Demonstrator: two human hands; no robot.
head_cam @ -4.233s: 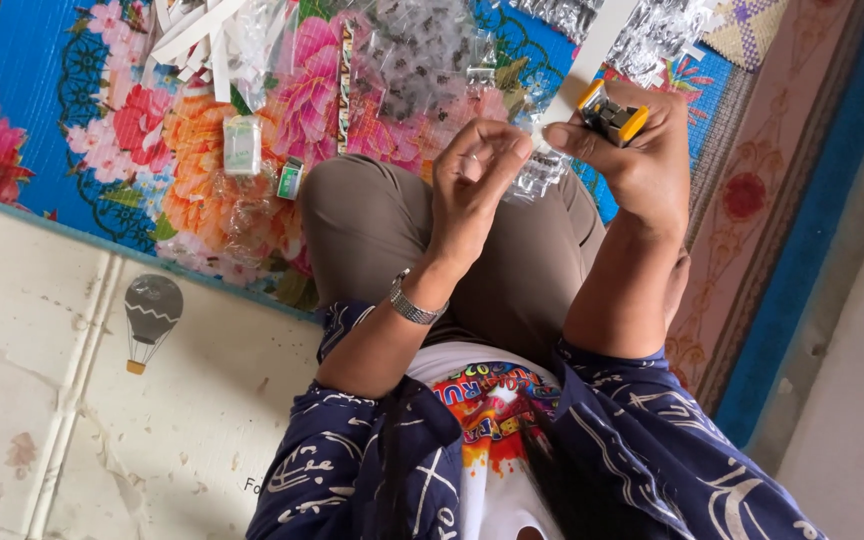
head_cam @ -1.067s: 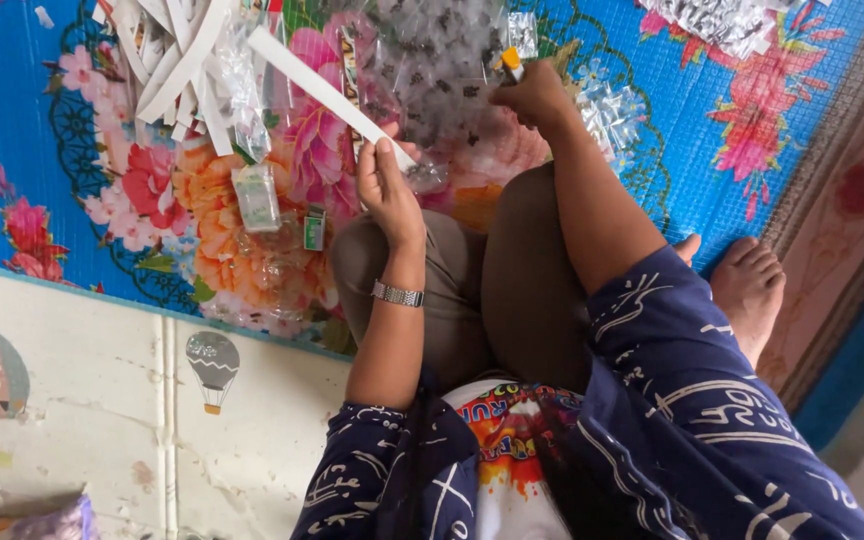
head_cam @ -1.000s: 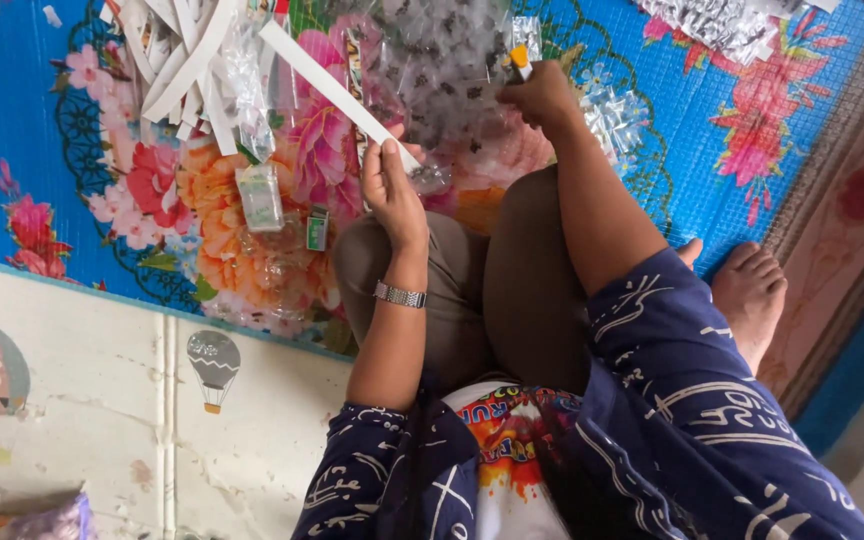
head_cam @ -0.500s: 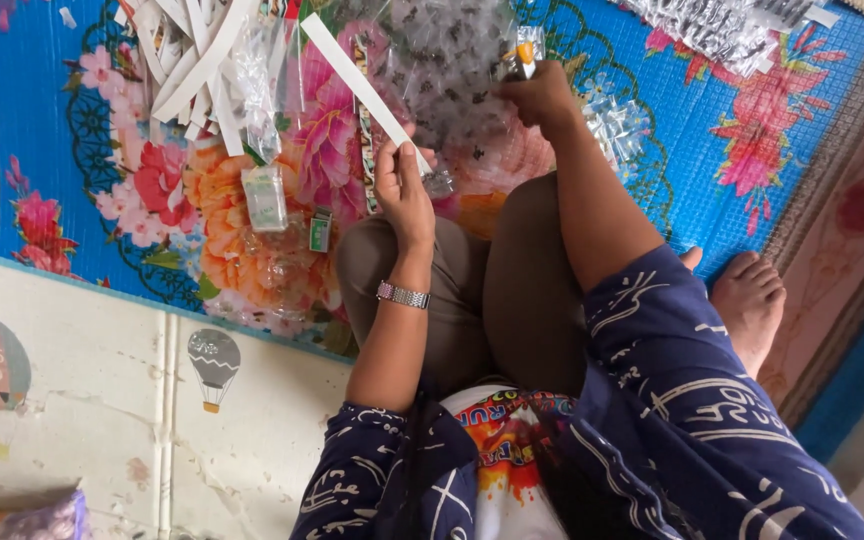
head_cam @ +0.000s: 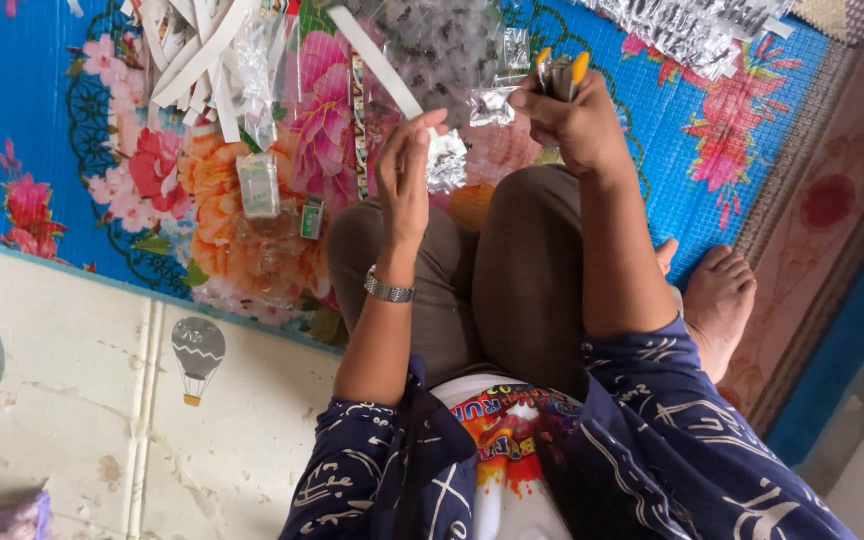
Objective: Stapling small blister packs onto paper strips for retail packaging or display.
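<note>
I sit on a blue flowered mat (head_cam: 42,130) with my knees drawn up. My left hand (head_cam: 404,175), a metal watch (head_cam: 389,290) on its wrist, pinches a long white strip (head_cam: 372,60) together with a small crinkled clear packet (head_cam: 447,160). My right hand (head_cam: 577,125) is raised over my right knee and shut on a small tool with yellow-orange tips (head_cam: 560,72). The two hands are a short gap apart, not touching.
A pile of white strips (head_cam: 202,60) lies at the top left of the mat, a heap of clear packets (head_cam: 442,40) ahead of my hands and silvery packets (head_cam: 682,25) at the top right. A small packet (head_cam: 258,185) lies loose. My bare foot (head_cam: 717,300) rests at the right.
My right hand has lifted the tool a little off the packets. My left hand has stayed on the white strip and packet and shifted slightly toward the right hand.
</note>
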